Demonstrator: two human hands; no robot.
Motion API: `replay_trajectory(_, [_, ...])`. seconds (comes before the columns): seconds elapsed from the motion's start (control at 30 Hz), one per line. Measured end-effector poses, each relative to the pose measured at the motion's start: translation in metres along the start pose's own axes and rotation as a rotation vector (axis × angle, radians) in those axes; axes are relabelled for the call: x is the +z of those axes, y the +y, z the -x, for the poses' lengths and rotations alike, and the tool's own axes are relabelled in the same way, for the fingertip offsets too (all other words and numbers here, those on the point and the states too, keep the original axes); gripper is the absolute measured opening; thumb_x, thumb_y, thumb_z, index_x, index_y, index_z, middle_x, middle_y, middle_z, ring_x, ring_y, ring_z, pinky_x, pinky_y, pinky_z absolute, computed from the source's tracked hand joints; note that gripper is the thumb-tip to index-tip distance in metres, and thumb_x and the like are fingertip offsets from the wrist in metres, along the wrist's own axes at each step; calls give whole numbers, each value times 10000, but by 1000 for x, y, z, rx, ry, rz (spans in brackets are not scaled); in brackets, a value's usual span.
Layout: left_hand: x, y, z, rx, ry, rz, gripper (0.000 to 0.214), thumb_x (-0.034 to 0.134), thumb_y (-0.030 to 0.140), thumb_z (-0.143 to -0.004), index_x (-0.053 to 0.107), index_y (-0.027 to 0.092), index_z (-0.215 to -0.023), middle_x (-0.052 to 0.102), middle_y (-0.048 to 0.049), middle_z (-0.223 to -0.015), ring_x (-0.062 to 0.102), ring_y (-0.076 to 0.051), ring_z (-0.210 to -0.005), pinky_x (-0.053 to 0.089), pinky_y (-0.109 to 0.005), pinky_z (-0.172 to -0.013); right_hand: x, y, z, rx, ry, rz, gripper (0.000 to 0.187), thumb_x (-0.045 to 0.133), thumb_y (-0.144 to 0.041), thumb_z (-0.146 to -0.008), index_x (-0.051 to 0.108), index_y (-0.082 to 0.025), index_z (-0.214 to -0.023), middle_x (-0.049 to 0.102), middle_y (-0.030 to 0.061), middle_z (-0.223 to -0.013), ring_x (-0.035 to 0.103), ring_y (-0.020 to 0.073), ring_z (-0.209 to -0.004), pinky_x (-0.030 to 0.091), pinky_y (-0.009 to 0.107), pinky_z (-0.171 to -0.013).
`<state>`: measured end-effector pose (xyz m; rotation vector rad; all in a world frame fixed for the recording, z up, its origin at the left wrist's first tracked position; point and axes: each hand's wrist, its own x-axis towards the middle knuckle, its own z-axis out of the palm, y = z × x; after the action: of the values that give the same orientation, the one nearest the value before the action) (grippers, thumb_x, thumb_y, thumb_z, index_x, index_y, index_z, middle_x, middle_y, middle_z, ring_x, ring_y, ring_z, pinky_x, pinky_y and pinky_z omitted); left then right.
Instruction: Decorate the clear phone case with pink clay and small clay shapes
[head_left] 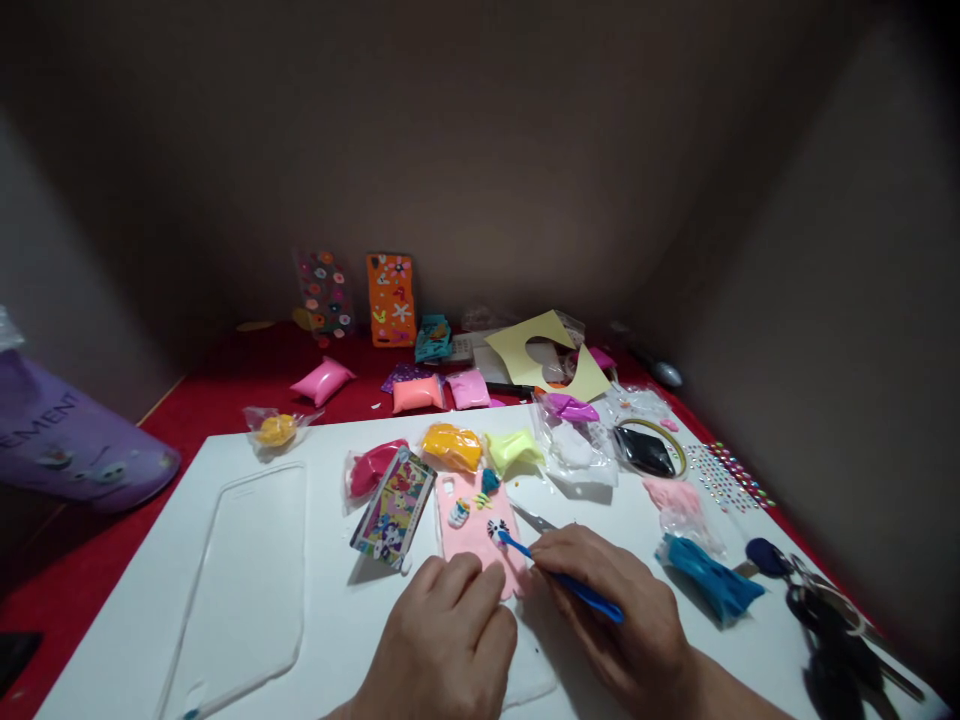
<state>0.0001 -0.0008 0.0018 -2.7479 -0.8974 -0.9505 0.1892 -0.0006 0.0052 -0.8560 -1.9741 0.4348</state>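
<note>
A phone case point(469, 542) covered in pale pink clay lies in front of me, with small clay figures on its surface. My right hand point(611, 600) is closed around a slim blue plastic modelling tool point(581, 592). The tool's tip touches or hovers just over a small black-and-white clay piece point(497, 530) on the case; I cannot tell which. My left hand point(450, 640) is curled at the case's lower edge and covers part of it. Its fingertips are hidden, so whatever they hold does not show. Left of the case leans a card with colourful cartoon ponies point(396, 508).
Clay packets, including an orange one point(452, 446) and a blue one point(709, 578), surround the white board point(337, 640). A clear phone case point(244, 570) lies left. Keys point(825, 610) and rhinestones point(727, 475) lie right. A purple bottle point(82, 440) stands far left; a decorated orange case point(391, 300) stands behind.
</note>
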Motion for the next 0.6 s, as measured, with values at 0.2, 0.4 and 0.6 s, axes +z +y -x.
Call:
replay_trajectory(0.2, [0, 0, 1, -5, -9, 7, 211, 443, 39, -806, 562, 134, -660, 637, -101, -725, 569, -221, -711, 423, -314, -565, 1, 2, 2, -13, -2, 2, 289, 528, 30, -784, 570, -116, -1031, 635, 98, -870, 593, 187, -816, 529, 326, -667])
replay_trajectory(0.4, [1, 0, 1, -1, -5, 10, 213, 439, 36, -803, 560, 130, -655, 647, -111, -741, 569, -222, -706, 427, -317, -560, 1, 1, 2, -30, -8, 12, 303, 534, 36, -777, 563, -114, -1039, 637, 96, -885, 589, 183, -826, 530, 320, -680])
replay_trajectory(0.6, [0, 0, 1, -5, -5, 7, 233, 414, 47, -822, 567, 139, -673, 643, -108, -746, 569, -217, -728, 437, -315, -578, 1, 0, 2, -28, -20, 38, 316, 525, 32, -776, 559, -118, -1051, 634, 98, -897, 594, 188, -849, 532, 318, -693])
